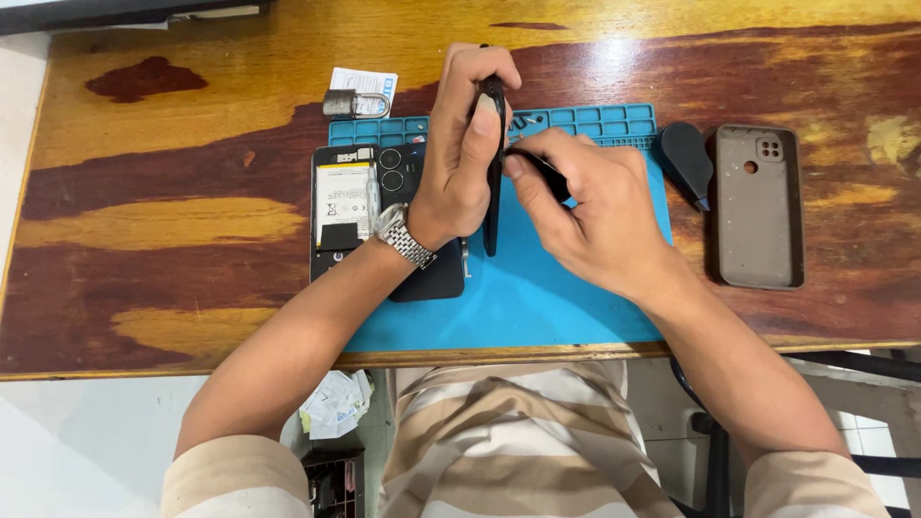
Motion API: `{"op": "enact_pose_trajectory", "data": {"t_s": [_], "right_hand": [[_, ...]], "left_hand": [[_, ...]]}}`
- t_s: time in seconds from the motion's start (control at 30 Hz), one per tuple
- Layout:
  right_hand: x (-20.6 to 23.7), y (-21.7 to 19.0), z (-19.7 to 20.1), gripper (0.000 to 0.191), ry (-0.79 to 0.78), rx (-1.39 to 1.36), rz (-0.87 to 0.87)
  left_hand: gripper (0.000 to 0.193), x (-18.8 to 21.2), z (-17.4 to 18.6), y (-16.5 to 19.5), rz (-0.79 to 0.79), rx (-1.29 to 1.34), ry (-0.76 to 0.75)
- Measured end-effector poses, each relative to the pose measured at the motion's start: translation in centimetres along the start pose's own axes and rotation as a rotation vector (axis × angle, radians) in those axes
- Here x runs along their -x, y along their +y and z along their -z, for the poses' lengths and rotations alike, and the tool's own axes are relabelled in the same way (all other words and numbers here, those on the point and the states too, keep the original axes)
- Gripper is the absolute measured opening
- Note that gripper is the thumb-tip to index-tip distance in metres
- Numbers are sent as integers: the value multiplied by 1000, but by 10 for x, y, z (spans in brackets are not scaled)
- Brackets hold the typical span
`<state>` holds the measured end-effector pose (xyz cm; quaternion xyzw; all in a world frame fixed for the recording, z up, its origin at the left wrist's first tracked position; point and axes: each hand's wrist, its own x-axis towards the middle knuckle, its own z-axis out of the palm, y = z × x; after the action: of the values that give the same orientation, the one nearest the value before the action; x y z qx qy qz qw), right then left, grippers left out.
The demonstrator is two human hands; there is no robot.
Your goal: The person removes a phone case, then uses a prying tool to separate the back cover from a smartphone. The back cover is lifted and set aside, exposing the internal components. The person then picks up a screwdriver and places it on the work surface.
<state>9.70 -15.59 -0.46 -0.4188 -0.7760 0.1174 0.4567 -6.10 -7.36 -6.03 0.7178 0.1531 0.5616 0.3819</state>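
Your left hand [460, 153] stands a dark phone [493, 182] on edge over the blue work mat [537, 297], fingers wrapped closed around its upper half, thumb along the near face. Your right hand [595, 211] pinches a slim black tool [537, 168], its grip closed on the handle, the tip meeting the phone's edge just below the left thumb. Judged from this pose, keep the phone's lower end braced on the mat and the tool shallow at the seam, so that it does not slip toward the left fingers. To the left, well within elbow reach, lie an opened phone with its battery exposed [347, 206] and a dark back cover with camera rings [408, 201], partly under the left wrist. A padlock [355, 103] rests beyond the mat; a black blower [686, 158] and a brown phone case [758, 206] lie on the table [173, 240] to the right, clear of the right hand.
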Motion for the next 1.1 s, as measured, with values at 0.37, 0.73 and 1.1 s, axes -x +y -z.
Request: {"op": "enact_pose_trajectory", "data": {"t_s": [0.37,0.73,1.1], "right_hand": [[3,-1,-4,8,34,63,24],[3,5,-12,7,-23,41,0],[5,7,-21,6,-52,-8,-26]], "left_hand": [[36,1,2,0,30,-27,4],[42,1,8,-13,77,35,14],[45,-1,12,-14,64,8,28]]}}
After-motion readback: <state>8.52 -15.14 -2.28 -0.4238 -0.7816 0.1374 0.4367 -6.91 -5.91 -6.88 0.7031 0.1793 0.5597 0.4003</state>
